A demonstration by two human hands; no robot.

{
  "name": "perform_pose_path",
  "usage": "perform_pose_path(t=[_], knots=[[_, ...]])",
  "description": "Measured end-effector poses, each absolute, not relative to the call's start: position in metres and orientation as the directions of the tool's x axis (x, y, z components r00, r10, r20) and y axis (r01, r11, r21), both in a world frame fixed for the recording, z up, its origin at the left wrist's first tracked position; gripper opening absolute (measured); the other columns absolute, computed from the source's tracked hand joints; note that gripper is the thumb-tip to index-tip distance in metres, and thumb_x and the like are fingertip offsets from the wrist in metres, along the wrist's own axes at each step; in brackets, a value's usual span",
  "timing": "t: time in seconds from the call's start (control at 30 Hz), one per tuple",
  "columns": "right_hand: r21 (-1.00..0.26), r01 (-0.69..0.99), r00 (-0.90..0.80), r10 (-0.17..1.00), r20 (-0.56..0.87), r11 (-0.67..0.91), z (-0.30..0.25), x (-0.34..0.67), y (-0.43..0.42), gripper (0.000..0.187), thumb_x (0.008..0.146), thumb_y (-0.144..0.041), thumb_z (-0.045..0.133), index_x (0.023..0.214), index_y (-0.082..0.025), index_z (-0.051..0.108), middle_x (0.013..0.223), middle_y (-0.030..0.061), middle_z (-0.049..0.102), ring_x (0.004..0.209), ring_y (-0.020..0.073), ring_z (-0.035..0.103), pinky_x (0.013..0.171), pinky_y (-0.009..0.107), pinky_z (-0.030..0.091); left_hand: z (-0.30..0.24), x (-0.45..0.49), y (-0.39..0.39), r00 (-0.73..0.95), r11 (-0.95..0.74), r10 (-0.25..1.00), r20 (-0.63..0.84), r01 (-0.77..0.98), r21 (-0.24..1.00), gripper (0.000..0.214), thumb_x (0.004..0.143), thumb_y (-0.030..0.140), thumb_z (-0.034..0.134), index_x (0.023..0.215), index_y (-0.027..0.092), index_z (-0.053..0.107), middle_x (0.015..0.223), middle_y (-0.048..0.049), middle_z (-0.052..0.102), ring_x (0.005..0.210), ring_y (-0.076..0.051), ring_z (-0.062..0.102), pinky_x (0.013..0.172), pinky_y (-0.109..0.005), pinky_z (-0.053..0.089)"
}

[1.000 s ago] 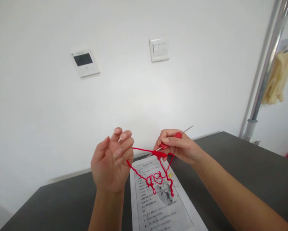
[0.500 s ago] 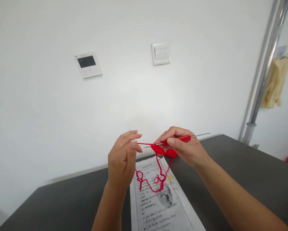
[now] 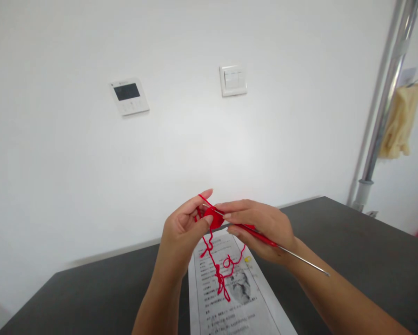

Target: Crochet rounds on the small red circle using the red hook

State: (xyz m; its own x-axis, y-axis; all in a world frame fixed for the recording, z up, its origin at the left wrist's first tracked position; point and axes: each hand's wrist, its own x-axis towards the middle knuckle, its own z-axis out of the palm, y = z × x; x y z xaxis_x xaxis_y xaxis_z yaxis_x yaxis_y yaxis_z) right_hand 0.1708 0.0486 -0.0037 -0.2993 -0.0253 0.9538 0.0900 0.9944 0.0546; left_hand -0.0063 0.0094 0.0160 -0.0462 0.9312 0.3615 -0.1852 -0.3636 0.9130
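Between thumb and fingers, my left hand (image 3: 182, 228) pinches a small red crocheted piece (image 3: 215, 219), and a strand of red yarn (image 3: 204, 200) runs over its raised index finger. My right hand (image 3: 264, 228) is closed around the red grip of a crochet hook (image 3: 261, 236). The hook's thin metal tip lies at the top edge of the crocheted piece, and its other metal end points down to the right. Loose, tangled yarn hangs below both hands. A further bit of red shows behind my right fingers, mostly hidden.
Below the hands, a printed sheet (image 3: 226, 321) with a grey picture lies on the dark table (image 3: 118, 298). The white wall behind bears a control panel (image 3: 129, 97) and a light switch (image 3: 233, 80). At right stand a metal pole (image 3: 386, 111) and a hanging yellowish cloth (image 3: 402, 121).
My left hand has closed on the crocheted piece, which moved left from my right hand. The hook has tilted, its rear end now lower. The yarn tangle hangs lower.
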Motion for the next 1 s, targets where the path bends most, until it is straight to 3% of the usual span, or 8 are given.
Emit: perform_pose_path(t=[0.27, 0.43, 0.6, 0.77, 0.87, 1.0], knots=[[0.071, 0.025, -0.342, -0.059, 0.938, 0.997, 0.000, 0.174, 0.047, 0.015, 0.087, -0.005, 0.062, 0.100, -0.010, 0.064, 0.101, 0.0155, 0.073, 0.093, 0.0173, 0.071, 0.079, 0.026, 0.061, 0.019, -0.008, 0.008, -0.005, -0.370, 0.929, 0.371, -0.096, 0.924, 0.039, 0.070, 0.016, 0.081, 0.108, 0.022, 0.079, 0.069, 0.0028, 0.066, 0.065, -0.009, 0.059, 0.065, -0.019, 0.050], [0.151, 0.053, -0.360, -0.122, 0.925, 0.987, -0.002, 0.174, 0.050, 0.020, 0.090, -0.008, 0.058, 0.109, -0.014, 0.062, 0.100, 0.0150, 0.073, 0.089, 0.0187, 0.071, 0.072, 0.030, 0.062, 0.017, -0.010, 0.008, 0.083, -0.288, 0.948, 0.306, -0.179, 0.941, 0.040, 0.068, 0.018, 0.083, 0.108, 0.021, 0.079, 0.068, 0.0013, 0.067, 0.064, -0.010, 0.061, 0.065, -0.022, 0.050], [0.233, 0.157, -0.317, -0.175, 0.932, 0.960, -0.013, 0.168, 0.058, 0.033, 0.095, -0.014, 0.055, 0.128, -0.020, 0.055, 0.109, 0.0136, 0.073, 0.094, 0.0195, 0.072, 0.077, 0.032, 0.063, 0.014, -0.002, 0.011, 0.017, -0.283, 0.953, 0.303, -0.304, 0.909, 0.042, 0.064, 0.021, 0.083, 0.106, 0.017, 0.079, 0.070, -0.0018, 0.069, 0.066, -0.013, 0.063, 0.068, -0.025, 0.049], [0.250, 0.217, -0.240, -0.197, 0.951, 0.944, -0.025, 0.161, 0.067, 0.034, 0.096, -0.015, 0.055, 0.130, -0.019, 0.055, 0.113, 0.0135, 0.070, 0.104, 0.0204, 0.069, 0.085, 0.034, 0.061, 0.012, 0.009, 0.014, -0.080, -0.311, 0.949, 0.304, -0.384, 0.869, 0.040, 0.061, 0.018, 0.083, 0.101, 0.017, 0.080, 0.070, 0.0004, 0.069, 0.066, -0.011, 0.062, 0.068, -0.024, 0.049], [0.259, 0.258, -0.191, -0.214, 0.958, 0.931, -0.032, 0.154, 0.069, 0.029, 0.095, -0.015, 0.057, 0.124, -0.017, 0.056, 0.116, 0.0148, 0.067, 0.109, 0.0217, 0.066, 0.089, 0.037, 0.060, 0.010, 0.013, 0.013, -0.129, -0.370, 0.929, 0.347, -0.351, 0.860, 0.039, 0.067, 0.018, 0.081, 0.106, 0.018, 0.078, 0.071, 0.0030, 0.068, 0.066, -0.009, 0.062, 0.070, -0.023, 0.050], [0.194, 0.313, -0.155, -0.152, 0.976, 0.930, -0.033, 0.148, 0.065, 0.022, 0.095, -0.016, 0.056, 0.117, -0.019, 0.056, 0.113, 0.0134, 0.066, 0.104, 0.0204, 0.066, 0.085, 0.036, 0.061, 0.007, 0.014, 0.012, -0.159, -0.468, 0.882, 0.444, -0.167, 0.868, 0.046, 0.078, 0.021, 0.074, 0.123, 0.017, 0.069, 0.072, 0.0043, 0.066, 0.069, -0.012, 0.063, 0.073, -0.027, 0.052]])
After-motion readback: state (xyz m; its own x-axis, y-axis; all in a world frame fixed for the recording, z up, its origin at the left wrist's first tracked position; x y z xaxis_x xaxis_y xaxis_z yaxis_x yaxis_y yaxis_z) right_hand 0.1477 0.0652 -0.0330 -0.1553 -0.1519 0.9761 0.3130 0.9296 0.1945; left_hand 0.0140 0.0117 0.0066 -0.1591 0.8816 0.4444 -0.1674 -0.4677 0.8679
